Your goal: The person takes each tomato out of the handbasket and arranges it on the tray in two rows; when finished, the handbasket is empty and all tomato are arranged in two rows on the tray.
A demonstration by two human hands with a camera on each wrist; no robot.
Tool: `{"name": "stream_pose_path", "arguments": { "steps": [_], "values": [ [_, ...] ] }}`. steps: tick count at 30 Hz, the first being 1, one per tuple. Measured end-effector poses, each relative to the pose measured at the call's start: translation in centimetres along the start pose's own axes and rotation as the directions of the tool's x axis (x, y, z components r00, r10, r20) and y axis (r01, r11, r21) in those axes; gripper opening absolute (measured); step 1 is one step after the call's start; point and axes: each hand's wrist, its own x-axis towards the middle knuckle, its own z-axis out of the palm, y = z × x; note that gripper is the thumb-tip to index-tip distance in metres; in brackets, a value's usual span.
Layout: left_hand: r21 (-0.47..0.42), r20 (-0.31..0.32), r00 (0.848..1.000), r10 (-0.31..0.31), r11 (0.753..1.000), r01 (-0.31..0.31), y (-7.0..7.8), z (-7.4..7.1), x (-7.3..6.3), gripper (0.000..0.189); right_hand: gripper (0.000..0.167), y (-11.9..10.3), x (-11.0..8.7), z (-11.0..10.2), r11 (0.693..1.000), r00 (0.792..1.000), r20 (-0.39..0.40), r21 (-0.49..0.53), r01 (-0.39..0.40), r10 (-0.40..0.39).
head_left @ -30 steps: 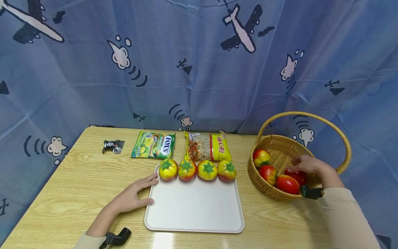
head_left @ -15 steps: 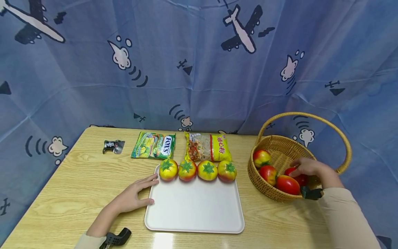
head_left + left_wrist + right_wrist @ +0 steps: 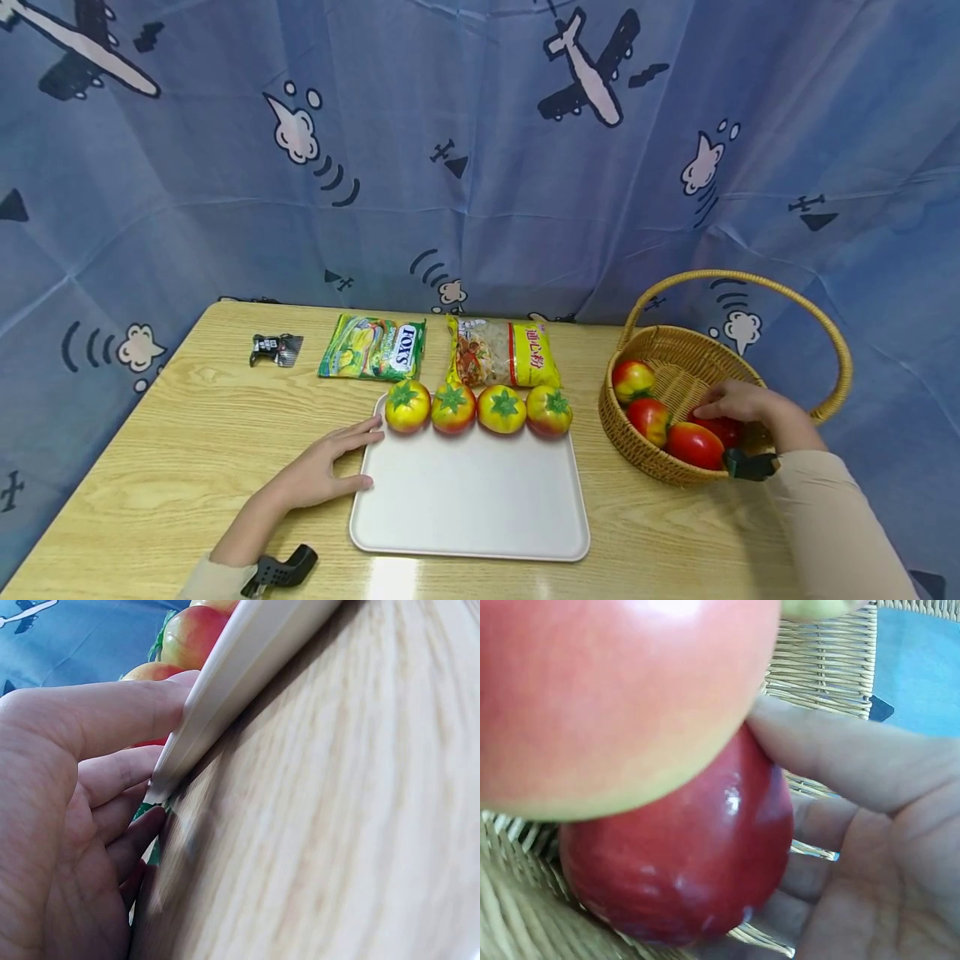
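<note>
My left hand [image 3: 318,473] rests at the left edge of a white rectangular tray [image 3: 472,500], fingers spread, fingertips and thumb touching the rim. Along the tray's far edge sits a row of several yellow-red fruits [image 3: 453,409] with green leafy tops. At the right, my right hand [image 3: 741,402] reaches into a wicker basket [image 3: 663,354]. It grips a dark red, glossy fruit [image 3: 682,870], thumb on its upper side and fingers behind. A bright red fruit [image 3: 694,446] lies beside it, covering part of it in the right wrist view. Two red-yellow fruits [image 3: 647,419] lie farther left in the basket.
Behind the tray lie a green candy bag [image 3: 371,347] and a yellow-and-clear pasta bag [image 3: 502,352]. A small black wrapper packet [image 3: 275,351] is at the back left. The basket's tall handle [image 3: 787,292] arches over it. A blue curtain [image 3: 375,150] hangs behind the table.
My right hand's fingers shift slightly over the dark red fruit inside the basket. The left hand stays on the tray's edge, and the tray's fruits stay in place.
</note>
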Motion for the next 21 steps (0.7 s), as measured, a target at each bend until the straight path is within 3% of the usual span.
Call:
{"name": "stream_pose_path", "arguments": {
  "steps": [6, 13, 21],
  "values": [
    [-0.004, 0.004, 1.0, -0.013, 1.0, 0.013, 0.15, -0.07, -0.04, 0.067, 0.034, -0.02, -0.33, 0.1, 1.0, 1.0, -0.014, -0.006, -0.026, 0.026],
    [-0.01, -0.004, 1.0, -0.018, 1.0, 0.018, 0.18, -0.09, -0.02, 0.067, 0.04, -0.14, -0.59, -0.17, 0.997, 0.997, 0.026, 0.002, -0.077, 0.077],
    [0.007, -0.011, 1.0, -0.001, 1.0, 0.001, 0.08, -0.1, -0.02, 0.066, 0.035, -0.22, -0.49, 0.04, 0.997, 0.996, 0.047, 0.022, -0.077, 0.076]
  ]
}}
